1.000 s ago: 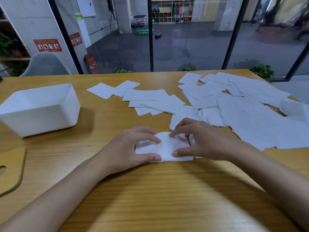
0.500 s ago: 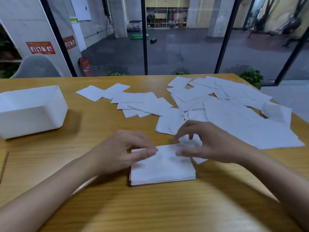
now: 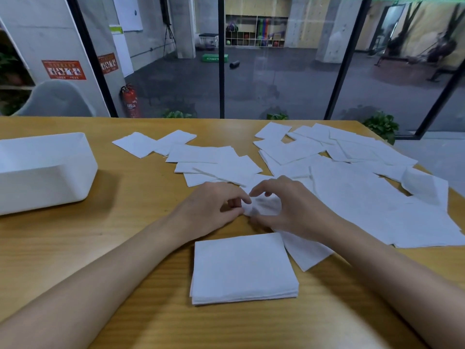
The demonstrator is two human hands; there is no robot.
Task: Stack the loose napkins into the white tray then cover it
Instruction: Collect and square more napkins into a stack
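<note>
As the left hand [image 3: 214, 210] and right hand [image 3: 294, 210] are pinching one napkin [image 3: 264, 206], the stack [image 3: 244, 268] is lying close. They are probably squaring it.

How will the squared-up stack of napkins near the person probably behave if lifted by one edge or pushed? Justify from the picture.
Probably floppy: the stack is thin loose sheets, and the single napkin that the left hand and right hand pinch looks crumpled. Likely light for its size. Pushed on the smooth table, its top sheets may slide askew.
</note>
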